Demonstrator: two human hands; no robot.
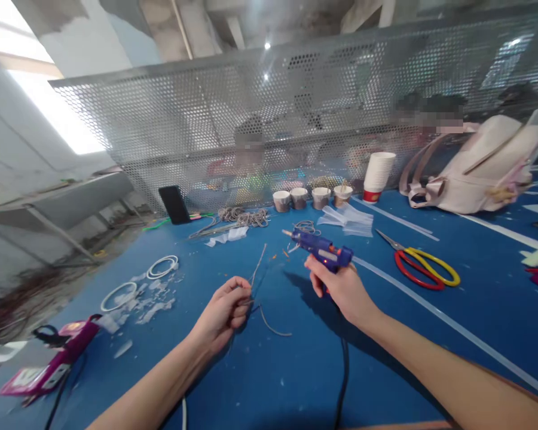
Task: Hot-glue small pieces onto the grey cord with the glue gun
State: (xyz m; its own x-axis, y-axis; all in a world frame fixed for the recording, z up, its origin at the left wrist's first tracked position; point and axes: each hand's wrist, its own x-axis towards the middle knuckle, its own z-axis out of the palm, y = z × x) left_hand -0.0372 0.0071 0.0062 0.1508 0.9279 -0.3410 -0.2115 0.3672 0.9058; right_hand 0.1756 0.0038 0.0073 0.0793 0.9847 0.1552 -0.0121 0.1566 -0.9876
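Note:
Thin greyish cord [274, 329] is pinched in my left hand [228, 310]; one end sticks up past the fingers and another curves to the right over the blue table. My right hand [338, 285] is wrapped round the handle of a blue glue gun [316, 242], its nozzle pointing left, above the table and a little beyond my left hand. A small orange light glows on the gun's body. From its grip a black cable [343, 376] runs toward me. Small orange bits [286, 254] lie under the nozzle.
Red-and-yellow scissors [424, 269] lie to the right, near a long translucent strip [407, 298]. Behind are small cups [299, 198], stacked paper cups [379, 176], cord bundles [244, 216], a phone [174, 204] and a backpack [479, 170]. White rings [162, 267] and a purple power strip [56, 358] are left.

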